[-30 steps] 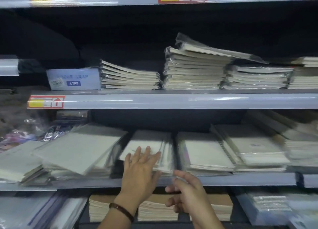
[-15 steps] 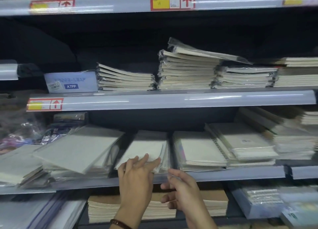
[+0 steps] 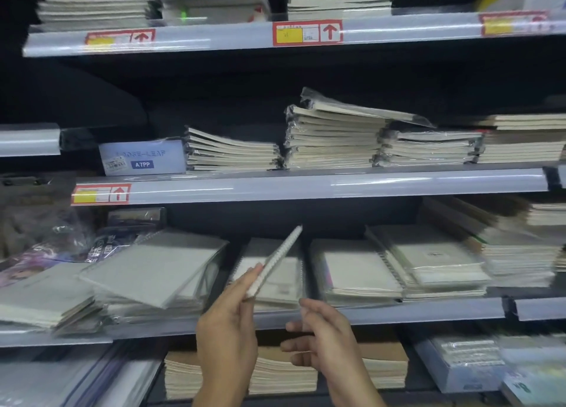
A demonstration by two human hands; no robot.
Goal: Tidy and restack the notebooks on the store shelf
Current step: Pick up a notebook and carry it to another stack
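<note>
The left hand (image 3: 228, 324) pinches the near end of a thin white spiral-bound notebook (image 3: 277, 261) between thumb and fingers, and it's tipped up edge-on, wire spine slanting toward the dark back of the shelf, right above the flat pile of pale plastic-wrapped notebooks (image 3: 284, 284). The right hand (image 3: 324, 333) hangs just beside it in front of the grey shelf rail (image 3: 413, 311), fingers loosely curled, holding nothing. A skewed grey-covered stack (image 3: 153, 269) leans left of the pile, and a neater spiral-bound stack (image 3: 358, 269) sits to its right.

We stand in a stationery shop — tiered shelves (image 3: 306, 189) with red-and-yellow price tags (image 3: 307, 33), stacked wrapped notebooks (image 3: 333, 140).
</note>
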